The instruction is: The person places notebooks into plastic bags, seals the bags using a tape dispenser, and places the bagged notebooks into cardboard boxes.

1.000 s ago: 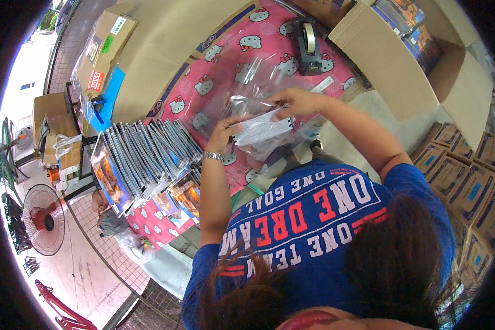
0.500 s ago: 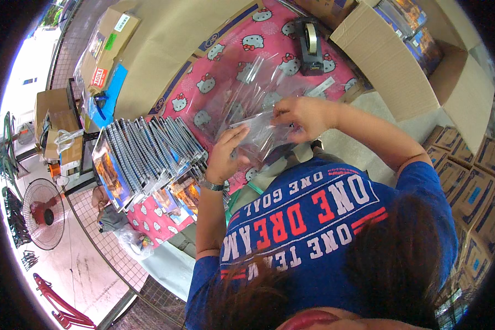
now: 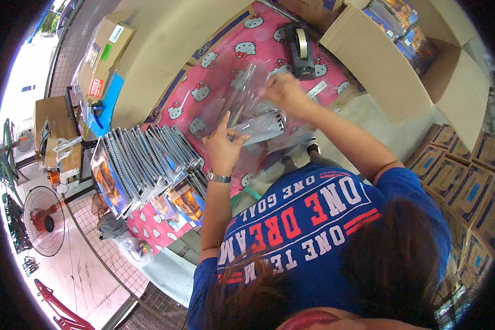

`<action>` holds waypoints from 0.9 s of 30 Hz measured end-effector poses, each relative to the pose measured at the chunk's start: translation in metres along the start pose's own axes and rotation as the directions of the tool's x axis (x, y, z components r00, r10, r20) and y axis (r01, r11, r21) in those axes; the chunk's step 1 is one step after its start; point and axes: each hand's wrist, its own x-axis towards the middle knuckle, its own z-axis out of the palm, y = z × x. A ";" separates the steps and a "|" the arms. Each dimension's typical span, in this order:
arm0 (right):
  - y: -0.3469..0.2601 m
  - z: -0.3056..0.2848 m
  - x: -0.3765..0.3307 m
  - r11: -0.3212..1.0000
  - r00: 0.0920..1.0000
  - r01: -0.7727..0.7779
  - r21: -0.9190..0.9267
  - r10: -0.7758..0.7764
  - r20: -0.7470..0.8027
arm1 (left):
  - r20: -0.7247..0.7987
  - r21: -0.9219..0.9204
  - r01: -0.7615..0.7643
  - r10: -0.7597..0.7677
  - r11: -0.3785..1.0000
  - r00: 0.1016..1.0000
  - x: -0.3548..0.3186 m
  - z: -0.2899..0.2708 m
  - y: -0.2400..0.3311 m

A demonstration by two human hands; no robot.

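Worked at bench (image 3: 220,78) spread with pink cat-print cloth, beside flapped cardboard box (image 3: 379,71) on the right and coil-bound notebooks (image 3: 148,159) piled on the left. Noted tape dispenser (image 3: 302,55) beyond the hands. Located white pad (image 3: 264,130) in front of body, near close edge of bench, inside loose clear plastic (image 3: 246,91), dark-toothed end toward the right.

Kept left hand (image 3: 224,153) with fingers and thumb spread, tips at pad's left end, seemingly steadying rather than pinching. Held right hand (image 3: 287,94) above plastic beyond pad, fingers curled; could not tell through blur whether pinching film or nothing.

Judged best to pin pad flat with left fingertips, draw slack plastic snug with right, and smooth creases outward. Judged even, gentle pull safer than a sharp tug, so as not to split thin film or skew pad.

Compared with frame half a second earlier: found right hand lifted off pad and shifted outward toward tape dispenser; found dark-toothed end, largely covered then, in plain sight; found left forefinger pointing farther outward. Saw no change in piled notebooks.
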 end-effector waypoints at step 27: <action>-0.003 0.039 0.109 0.926 0.405 0.375 -0.045 -0.120 0.907 | 0.307 -0.814 0.380 -0.231 0.438 0.923 0.035 0.035 -0.035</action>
